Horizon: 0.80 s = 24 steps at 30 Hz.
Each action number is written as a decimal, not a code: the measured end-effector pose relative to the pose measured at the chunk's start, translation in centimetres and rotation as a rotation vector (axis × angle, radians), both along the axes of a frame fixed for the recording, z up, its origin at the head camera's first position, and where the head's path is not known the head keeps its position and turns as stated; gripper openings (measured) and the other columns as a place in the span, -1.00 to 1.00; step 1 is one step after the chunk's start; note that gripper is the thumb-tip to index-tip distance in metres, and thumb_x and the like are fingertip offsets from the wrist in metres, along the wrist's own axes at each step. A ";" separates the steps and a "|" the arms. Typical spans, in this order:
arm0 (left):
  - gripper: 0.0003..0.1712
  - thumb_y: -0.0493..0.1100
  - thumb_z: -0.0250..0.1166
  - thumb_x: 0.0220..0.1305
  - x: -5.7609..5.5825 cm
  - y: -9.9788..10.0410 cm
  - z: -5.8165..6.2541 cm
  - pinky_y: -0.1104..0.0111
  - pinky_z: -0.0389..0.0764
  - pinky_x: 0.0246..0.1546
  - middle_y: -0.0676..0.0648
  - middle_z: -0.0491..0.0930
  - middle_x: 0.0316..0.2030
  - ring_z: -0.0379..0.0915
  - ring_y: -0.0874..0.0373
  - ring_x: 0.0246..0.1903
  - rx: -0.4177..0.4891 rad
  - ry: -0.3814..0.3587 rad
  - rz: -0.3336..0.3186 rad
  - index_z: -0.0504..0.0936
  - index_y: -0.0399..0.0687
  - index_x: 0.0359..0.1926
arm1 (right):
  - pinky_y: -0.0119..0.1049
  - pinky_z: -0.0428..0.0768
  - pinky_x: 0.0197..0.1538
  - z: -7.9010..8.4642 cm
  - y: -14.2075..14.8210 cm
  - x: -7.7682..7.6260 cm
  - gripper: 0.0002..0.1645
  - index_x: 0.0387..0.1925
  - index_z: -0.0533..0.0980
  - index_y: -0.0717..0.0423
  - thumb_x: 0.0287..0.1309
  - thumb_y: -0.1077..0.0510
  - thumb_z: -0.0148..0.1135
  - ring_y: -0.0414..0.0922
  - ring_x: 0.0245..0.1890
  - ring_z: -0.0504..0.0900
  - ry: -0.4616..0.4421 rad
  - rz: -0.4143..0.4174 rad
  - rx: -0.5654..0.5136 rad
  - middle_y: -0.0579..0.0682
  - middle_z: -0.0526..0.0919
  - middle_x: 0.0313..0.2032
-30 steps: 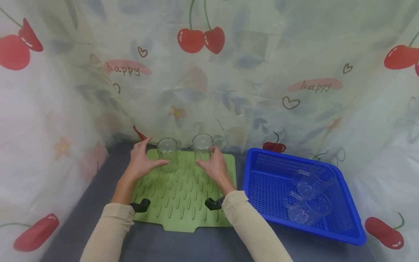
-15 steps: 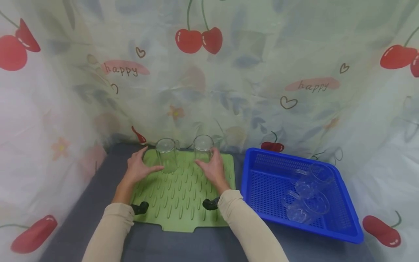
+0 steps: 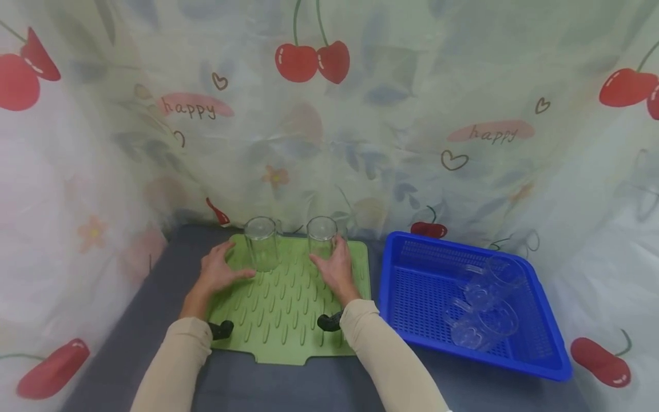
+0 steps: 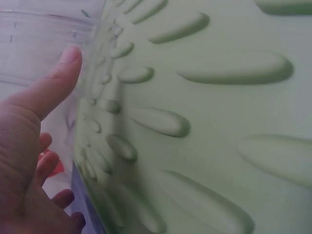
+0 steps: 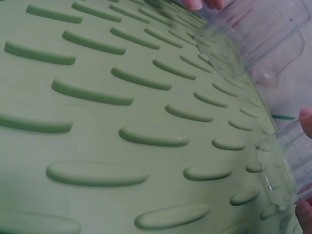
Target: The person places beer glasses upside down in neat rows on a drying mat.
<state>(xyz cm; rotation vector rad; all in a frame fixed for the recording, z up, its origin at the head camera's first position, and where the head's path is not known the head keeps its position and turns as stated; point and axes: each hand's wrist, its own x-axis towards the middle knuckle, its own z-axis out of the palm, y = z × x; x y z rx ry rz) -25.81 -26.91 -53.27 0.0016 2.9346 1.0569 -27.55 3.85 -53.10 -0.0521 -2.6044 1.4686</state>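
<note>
Two clear glass mugs stand upright toward the back of a green ridged mat (image 3: 283, 309). My left hand (image 3: 220, 272) is spread beside the left mug (image 3: 262, 246), thumb and fingers apart from it in the head view. In the left wrist view the thumb of that left hand (image 4: 19, 151) points across the clear glass behind it. My right hand (image 3: 337, 272) grips the right mug (image 3: 321, 236) low on its side, between thumb and fingers. In the right wrist view the base of this right mug (image 5: 280, 168) is at the mat, with fingertips around it.
To the right a blue perforated basket (image 3: 412, 337) holds two clear glass mugs (image 3: 484, 326) lying tilted. Dark grey table (image 3: 288, 389) surrounds the mat. A cherry-patterned curtain (image 3: 319, 154) closes off the back and both sides.
My left hand has come away from the left mug, moving left and slightly toward me. The right mug, still in my right hand, has moved slightly lower and to the right.
</note>
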 end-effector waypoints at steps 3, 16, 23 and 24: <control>0.29 0.27 0.54 0.07 0.1 -0.1 -0.4 -0.41 0.04 0.42 -0.40 -0.07 0.58 -0.20 -0.55 0.50 0.020 -0.016 -0.009 0.07 -0.23 0.59 | 0.10 0.36 0.50 -0.2 0.0 0.1 0.11 0.56 0.09 0.23 0.18 -0.04 0.49 0.20 0.48 0.32 -0.006 0.004 -0.005 0.26 0.29 0.47; 0.30 0.22 0.58 0.03 0.6 -0.8 -1.3 -0.37 -0.02 0.47 -0.45 0.00 0.55 -0.17 -0.51 0.51 0.028 -0.040 -0.040 0.09 -0.29 0.57 | 0.12 0.34 0.51 -0.4 0.2 0.2 0.11 0.57 0.05 0.20 0.22 -0.09 0.44 0.22 0.50 0.29 -0.035 0.035 0.009 0.28 0.24 0.49; 0.26 0.17 0.61 0.01 0.5 -0.7 -1.7 -0.38 -0.08 0.46 -0.46 0.02 0.54 -0.15 -0.50 0.51 -0.012 -0.008 -0.073 0.17 -0.35 0.53 | 0.13 0.32 0.52 -0.6 0.3 0.2 0.12 0.57 0.01 0.24 0.24 -0.08 0.43 0.25 0.50 0.28 -0.043 0.038 0.041 0.32 0.21 0.49; 0.26 0.17 0.61 0.01 0.5 -0.7 -1.8 -0.38 -0.08 0.46 -0.46 0.01 0.54 -0.15 -0.50 0.51 -0.015 -0.009 -0.074 0.17 -0.35 0.53 | 0.12 0.31 0.52 -0.6 0.3 0.2 0.12 0.57 0.00 0.23 0.25 -0.08 0.42 0.24 0.50 0.27 -0.050 0.042 0.045 0.31 0.21 0.50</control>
